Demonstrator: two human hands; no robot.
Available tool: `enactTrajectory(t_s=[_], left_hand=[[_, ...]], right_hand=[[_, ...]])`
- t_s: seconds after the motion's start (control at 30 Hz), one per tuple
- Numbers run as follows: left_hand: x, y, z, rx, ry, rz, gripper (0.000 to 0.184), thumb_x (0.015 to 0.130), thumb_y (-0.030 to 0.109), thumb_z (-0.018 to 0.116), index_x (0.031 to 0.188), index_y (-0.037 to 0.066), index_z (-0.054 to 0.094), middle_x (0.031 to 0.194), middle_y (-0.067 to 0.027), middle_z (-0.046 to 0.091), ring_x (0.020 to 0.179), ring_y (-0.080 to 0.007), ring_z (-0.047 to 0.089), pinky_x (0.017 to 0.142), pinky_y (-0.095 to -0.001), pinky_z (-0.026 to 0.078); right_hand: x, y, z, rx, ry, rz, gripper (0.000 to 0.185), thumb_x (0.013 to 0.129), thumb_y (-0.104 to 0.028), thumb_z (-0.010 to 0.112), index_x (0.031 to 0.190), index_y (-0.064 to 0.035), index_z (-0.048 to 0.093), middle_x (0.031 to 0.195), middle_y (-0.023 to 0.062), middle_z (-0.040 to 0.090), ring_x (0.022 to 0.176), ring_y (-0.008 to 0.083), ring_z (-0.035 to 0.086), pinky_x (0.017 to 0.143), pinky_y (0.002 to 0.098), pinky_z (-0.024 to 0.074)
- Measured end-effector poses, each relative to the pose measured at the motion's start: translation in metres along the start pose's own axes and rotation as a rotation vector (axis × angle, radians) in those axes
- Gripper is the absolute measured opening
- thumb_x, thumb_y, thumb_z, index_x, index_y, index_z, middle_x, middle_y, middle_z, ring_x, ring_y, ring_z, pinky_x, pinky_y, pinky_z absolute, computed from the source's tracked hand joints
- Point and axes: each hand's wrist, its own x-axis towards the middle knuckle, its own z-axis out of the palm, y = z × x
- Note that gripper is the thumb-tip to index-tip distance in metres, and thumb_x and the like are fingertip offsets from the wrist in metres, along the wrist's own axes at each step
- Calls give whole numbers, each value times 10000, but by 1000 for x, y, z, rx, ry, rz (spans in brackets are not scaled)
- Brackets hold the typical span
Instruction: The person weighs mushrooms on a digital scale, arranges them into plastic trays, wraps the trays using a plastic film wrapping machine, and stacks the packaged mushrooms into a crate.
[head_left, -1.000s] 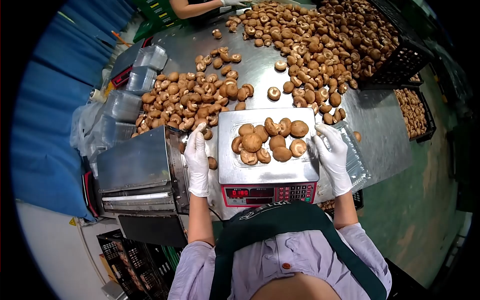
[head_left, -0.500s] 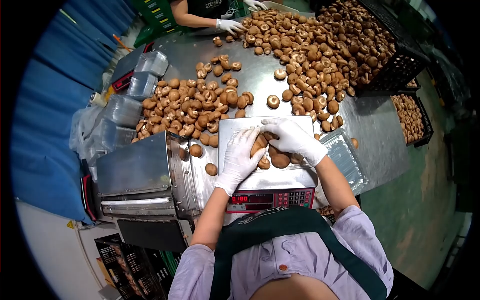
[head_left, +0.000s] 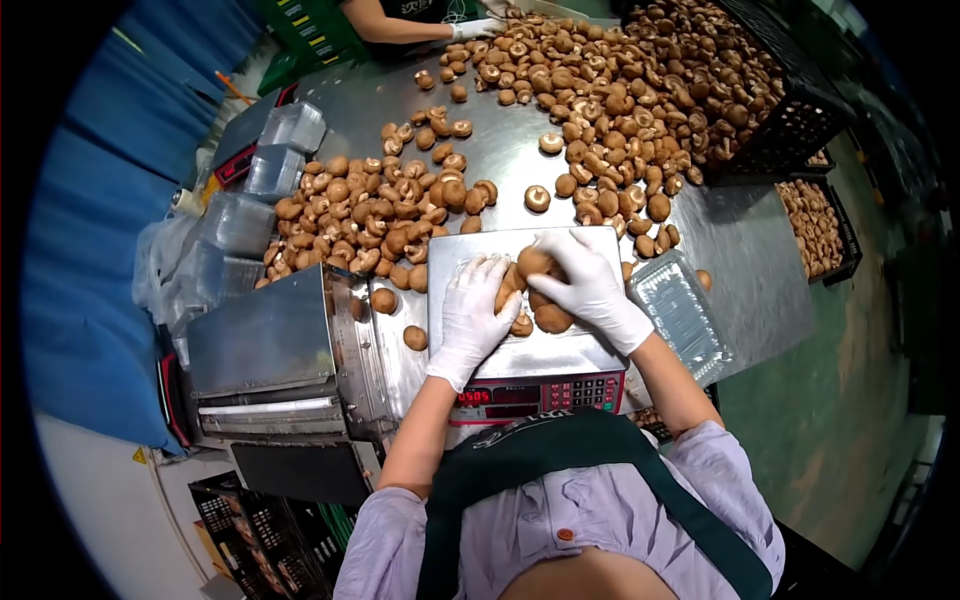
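Both my hands wear white gloves and rest over the metal plate of a red scale (head_left: 510, 355). My left hand (head_left: 473, 315) curves round the left side of a group of brown mushrooms (head_left: 552, 318), its fingers wrapped against them. From the right, my right hand (head_left: 592, 285) has its fingers around mushrooms at the top of the group, with one mushroom between thumb and fingers. Some mushrooms are hidden under the gloves. Red digits glow on the scale's display below my hands.
Loose mushrooms (head_left: 350, 210) lie left of the scale, and a larger heap (head_left: 620, 90) spreads at the back. Clear trays (head_left: 240, 225) are stacked at the left; another tray (head_left: 680, 310) lies right. A metal machine (head_left: 265, 335) stands left. Across the table is a co-worker's gloved hand (head_left: 478, 29).
My hands moved from the scale's sides onto the mushrooms and gathered them closer together. In the latest frame my right hand has shifted slightly and a mushroom shows between its fingers.
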Motion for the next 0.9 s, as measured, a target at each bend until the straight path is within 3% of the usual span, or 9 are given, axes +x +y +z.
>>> enactTrajectory(t_s=[0.07, 0.13, 0.2, 0.23, 0.37, 0.6, 0.67, 0.8, 0.9], left_hand=[[0, 2, -1, -6, -1, 5, 453, 783, 210, 638, 1187, 19, 567, 1182, -177, 577, 1164, -356, 496, 1004, -425, 377], [2, 5, -3, 6, -6, -19, 443, 784, 205, 634, 1181, 21, 569, 1181, -172, 578, 1164, -352, 497, 1003, -422, 379], [-1, 4, -1, 14, 5, -11, 440, 784, 204, 633, 1179, 20, 570, 1178, -171, 580, 1163, -350, 497, 1002, -421, 380], [-1, 2, -1, 24, 17, -4, 437, 784, 203, 632, 1176, 20, 571, 1174, -169, 581, 1163, -348, 497, 1001, -419, 381], [-2, 0, 3, 7, 36, -14, 419, 785, 205, 630, 1159, 24, 578, 1170, -166, 584, 1164, -340, 497, 1002, -418, 379], [1, 3, 2, 7, 16, -32, 399, 785, 220, 636, 1139, 41, 590, 1181, -159, 577, 1173, -332, 489, 1004, -411, 375], [0, 2, 1, 6, 20, -35, 409, 786, 227, 641, 1147, 42, 587, 1191, -162, 570, 1173, -335, 487, 1004, -411, 375], [-2, 2, -11, -197, -4, -129, 461, 817, 298, 648, 1188, 34, 575, 1257, -183, 535, 1201, -330, 477, 1027, -393, 357], [-3, -6, -22, -415, 63, -254, 462, 878, 316, 608, 1231, 24, 554, 1314, -190, 505, 1217, -308, 484, 1042, -368, 360]], right_hand=[[-2, 14, 17, -183, -25, 1, 386, 775, -257, 712, 1092, -73, 592, 1130, 153, 605, 1045, 340, 575, 1029, 426, 367], [2, 10, 6, -260, -54, 40, 388, 774, -271, 707, 1091, -73, 602, 1128, 146, 605, 1056, 322, 567, 992, 413, 404], [4, 15, 5, -91, -84, 66, 390, 758, -285, 702, 1072, -71, 611, 1056, 163, 621, 1037, 322, 573, 938, 398, 437], [6, 15, -1, 21, -108, 85, 372, 740, -219, 708, 1062, -57, 619, 1045, 164, 618, 1005, 326, 585, 900, 368, 464], [3, 18, -11, 327, -157, 82, 371, 705, -134, 692, 1058, -53, 615, 1066, 159, 613, 996, 324, 584, 905, 380, 465], [5, 24, -6, -31, -201, -4, 444, 685, -148, 663, 1117, -74, 592, 1106, 169, 603, 1074, 346, 548, 944, 391, 445], [7, 20, -15, 64, -239, 35, 480, 701, -143, 671, 1168, -79, 576, 1160, 168, 587, 1115, 328, 538, 981, 383, 422], [7, 22, -32, 230, -250, 111, 539, 744, -182, 692, 1258, -98, 550, 1240, 166, 564, 1193, 298, 509, 1034, 381, 383], [1, 23, -50, 234, -134, 131, 434, 792, -218, 681, 1193, -74, 598, 1236, 141, 583, 1187, 266, 522, 1025, 363, 386]])
